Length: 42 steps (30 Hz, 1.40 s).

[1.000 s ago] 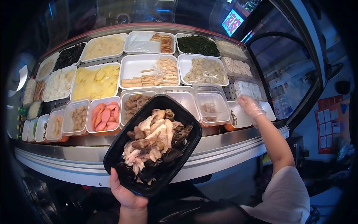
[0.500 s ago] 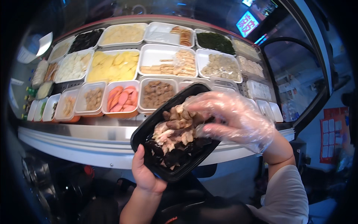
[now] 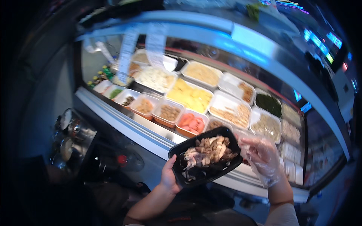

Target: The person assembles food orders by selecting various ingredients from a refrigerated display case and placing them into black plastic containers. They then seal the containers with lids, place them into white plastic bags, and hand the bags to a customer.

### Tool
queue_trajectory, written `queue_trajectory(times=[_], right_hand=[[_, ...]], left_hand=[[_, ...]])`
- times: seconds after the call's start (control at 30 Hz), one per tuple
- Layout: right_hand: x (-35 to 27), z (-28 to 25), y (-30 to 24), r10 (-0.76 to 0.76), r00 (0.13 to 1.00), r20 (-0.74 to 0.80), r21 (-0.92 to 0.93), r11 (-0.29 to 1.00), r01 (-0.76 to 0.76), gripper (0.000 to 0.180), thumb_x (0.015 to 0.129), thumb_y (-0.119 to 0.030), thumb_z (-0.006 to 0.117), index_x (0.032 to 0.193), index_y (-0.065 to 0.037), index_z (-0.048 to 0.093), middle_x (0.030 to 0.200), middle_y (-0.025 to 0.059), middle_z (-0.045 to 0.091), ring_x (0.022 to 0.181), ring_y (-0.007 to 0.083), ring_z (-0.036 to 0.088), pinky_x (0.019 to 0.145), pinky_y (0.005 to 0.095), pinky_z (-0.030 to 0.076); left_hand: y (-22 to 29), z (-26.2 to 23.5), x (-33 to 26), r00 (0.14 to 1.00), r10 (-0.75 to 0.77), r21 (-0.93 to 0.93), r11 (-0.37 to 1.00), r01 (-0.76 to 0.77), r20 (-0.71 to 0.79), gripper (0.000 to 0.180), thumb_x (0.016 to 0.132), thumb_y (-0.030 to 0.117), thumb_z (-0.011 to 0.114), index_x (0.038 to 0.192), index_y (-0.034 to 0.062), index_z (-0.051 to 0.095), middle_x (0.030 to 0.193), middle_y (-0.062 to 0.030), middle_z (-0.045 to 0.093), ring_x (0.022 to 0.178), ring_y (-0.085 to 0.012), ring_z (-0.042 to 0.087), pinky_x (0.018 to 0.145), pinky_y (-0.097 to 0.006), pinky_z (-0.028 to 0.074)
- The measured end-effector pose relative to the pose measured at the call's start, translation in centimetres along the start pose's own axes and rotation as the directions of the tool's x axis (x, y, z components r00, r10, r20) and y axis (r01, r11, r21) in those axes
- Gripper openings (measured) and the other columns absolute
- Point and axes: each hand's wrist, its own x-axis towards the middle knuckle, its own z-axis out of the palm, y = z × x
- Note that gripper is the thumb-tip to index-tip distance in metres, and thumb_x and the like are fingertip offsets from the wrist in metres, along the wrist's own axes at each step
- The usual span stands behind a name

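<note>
Gripping the near-left corner of a black plastic tray (image 3: pixel 205 156), the left hand (image 3: pixel 169 177) is pinching the rim with the thumb on top and the other fingers tucked underneath (can't see those from here). The tray is tilting a bit, sitting in the air just in front of the counter's metal ledge (image 3: pixel 151 133), and it's piled with sliced mushrooms and pale meat strips (image 3: pixel 209 150).

The right hand (image 3: pixel 262 158) is wearing a clear disposable glove, fingers loosely curled and slightly spread right at the tray's right edge. It's blurry, so I can't tell if it's pinching any food or just touching the rim.

Behind all that, the glass display case (image 3: pixel 241 49) is holding rows of white and orange containers: yellow slices (image 3: pixel 190 96), pink sausage rounds (image 3: pixel 192 124), dark greens (image 3: pixel 268 103), shredded pale stuff (image 3: pixel 155 78). Some metal pots (image 3: pixel 71 135) are sitting lower left.

Honestly, what's worrying me: one hand is carrying a heaped tray by a single corner. If that pinch is slipping or the tilt is growing, the pile could be sliding off the low side onto the ledge or floor. The loose glove could also be snagging the rim and jolting it.
</note>
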Motion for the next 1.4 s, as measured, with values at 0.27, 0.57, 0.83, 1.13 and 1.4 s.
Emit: queue_trajectory(times=[0.27, 0.57, 0.83, 1.13, 1.4], right_hand=[[1.2, 0.0, 4.2, -0.044, 0.999, 0.03, 0.171, 0.985, 0.039, 0.018, 0.087, 0.0, 0.057, 0.103, 0.001, 0.063, 0.1, 0.009, 0.064, 0.093, 0.0149, 0.06, 0.084, 0.027, 0.046], [6.3, 7.6, 4.2, 0.124, 0.991, 0.056, 0.367, 0.92, -0.136, 0.018, 0.087, 0.002, 0.058, 0.105, 0.001, 0.062, 0.09, 0.0031, 0.063, 0.077, 0.0077, 0.056, 0.07, 0.0206, 0.046], [17.1, 10.5, -13.8, -0.378, 0.89, -0.255, -0.075, 0.925, 0.372, 0.032, 0.081, -0.007, 0.07, 0.112, -0.007, 0.063, 0.098, 0.006, 0.065, 0.081, 0.0093, 0.06, 0.062, 0.0191, 0.044], [21.0, 12.1, -21.1, -0.602, 0.726, -0.334, -0.396, 0.788, 0.471, 0.036, 0.078, 0.0, 0.068, 0.113, -0.004, 0.062, 0.094, 0.0086, 0.065, 0.072, 0.0116, 0.059, 0.061, 0.022, 0.046], [18.8, 8.3, -21.4, -0.685, 0.269, -0.677, -0.509, 0.7, 0.502, 0.028, 0.078, 0.005, 0.063, 0.106, 0.001, 0.062, 0.095, 0.0051, 0.061, 0.066, 0.0053, 0.043, 0.062, 0.0188, 0.037]], left_hand=[[4.4, -1.8, -6.9, 0.913, 0.368, 0.01, 0.928, -0.372, -0.176, 0.059, 0.09, 0.043, 0.047, 0.131, 0.0004, 0.046, 0.13, -0.0176, 0.052, 0.119, -0.0342, 0.051, 0.102, -0.047, 0.039], [13.5, -3.7, -9.3, 0.833, 0.527, 0.019, 0.847, -0.532, -0.168, 0.06, 0.087, 0.045, 0.048, 0.13, 0.0037, 0.048, 0.132, -0.0149, 0.052, 0.12, -0.0324, 0.049, 0.102, -0.046, 0.039], [28.8, -2.7, -10.7, 0.829, 0.558, 0.141, 0.825, -0.548, -0.042, 0.061, 0.088, 0.044, 0.045, 0.132, 0.0016, 0.045, 0.133, -0.0164, 0.05, 0.121, -0.033, 0.048, 0.103, -0.045, 0.037], [36.2, 5.9, -8.1, 0.884, 0.389, 0.171, 0.882, -0.438, 0.261, 0.059, 0.089, 0.043, 0.046, 0.133, 0.0025, 0.044, 0.131, -0.0166, 0.051, 0.119, -0.0322, 0.05, 0.1, -0.046, 0.041], [28.6, 21.1, -2.0, 0.826, 0.013, 0.236, 0.956, -0.175, 0.563, 0.056, 0.095, 0.042, 0.038, 0.138, 0.0052, 0.039, 0.139, -0.0138, 0.044, 0.128, -0.0284, 0.043, 0.109, -0.045, 0.032]])
